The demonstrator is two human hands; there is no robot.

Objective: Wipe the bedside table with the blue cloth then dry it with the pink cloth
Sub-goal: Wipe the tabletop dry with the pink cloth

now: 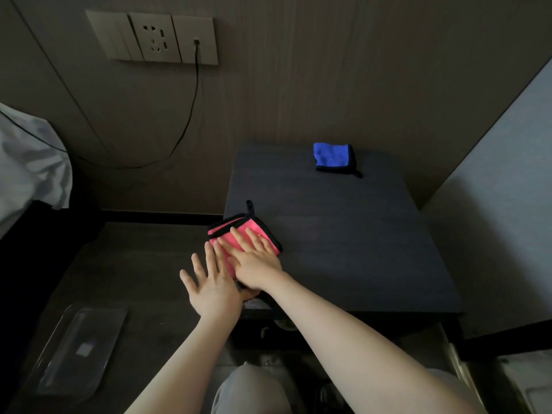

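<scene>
A bedroom: white bedding (33, 162) beside a dark bedside table (343, 234), wall sockets (153, 37) above.

The folded pink cloth (239, 234) (black-edged) lies at the dark bedside table (343, 234)'s left front corner, frame centre; the folded blue cloth (333, 158) sits upper right.

Right hand (257, 264) was flat on the pink cloth (239, 234) at the bedside table (343, 234)'s near-left corner, left hand (212, 282) spread open beside it. Blue cloth (333, 158) sat folded by the table's far edge.
</scene>
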